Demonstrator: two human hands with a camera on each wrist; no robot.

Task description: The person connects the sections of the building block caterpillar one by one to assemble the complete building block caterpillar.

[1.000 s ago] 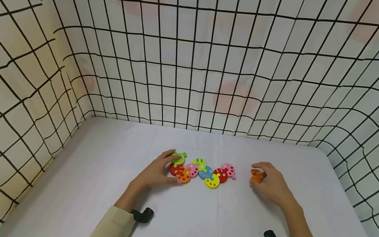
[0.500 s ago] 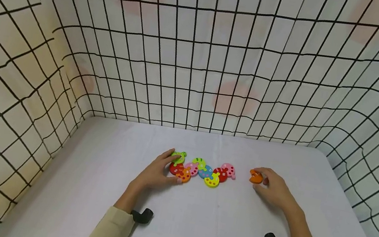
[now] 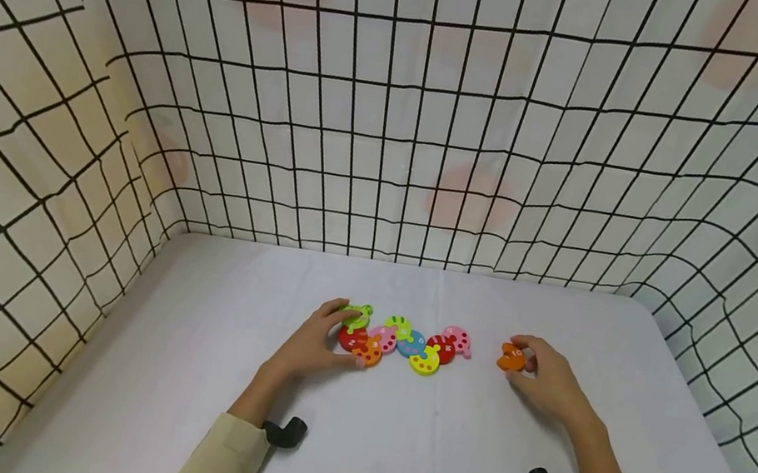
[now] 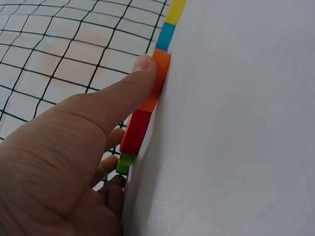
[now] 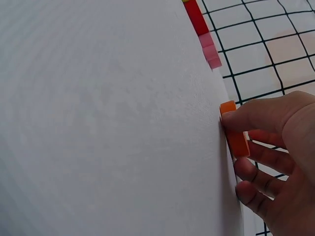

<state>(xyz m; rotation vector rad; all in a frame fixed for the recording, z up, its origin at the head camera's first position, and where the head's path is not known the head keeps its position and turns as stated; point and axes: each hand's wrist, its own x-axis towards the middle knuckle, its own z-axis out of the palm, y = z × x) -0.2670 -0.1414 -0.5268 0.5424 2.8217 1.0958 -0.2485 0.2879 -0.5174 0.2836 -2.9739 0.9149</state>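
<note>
Several colourful numbered puzzle pieces form a wavy, caterpillar-like chain on the white table [image 3: 386, 458] in the head view. At its left end my left hand [image 3: 310, 344] grips the pieces. Its thumb presses the orange spotted piece [image 4: 158, 78], and its fingers reach over the green piece [image 3: 357, 317]; the red piece [image 3: 351, 339] lies between. To the right, apart from the chain, my right hand [image 3: 549, 378] pinches a loose orange puzzle piece [image 3: 511, 358]. In the right wrist view, the thumb lies against the edge of that orange piece [image 5: 237, 140], close to the tabletop.
The pink piece [image 3: 458, 340] ends the chain on the right, beside the red piece [image 3: 441, 349]. A yellow piece [image 3: 425, 360] and a blue piece [image 3: 411, 344] sit mid-chain. White walls with a black grid [image 3: 426, 143] enclose the table's back and sides.
My right hand has shifted slightly down and turned the loose orange piece, so more of it shows. The left hand and the chain have stayed in place.
</note>
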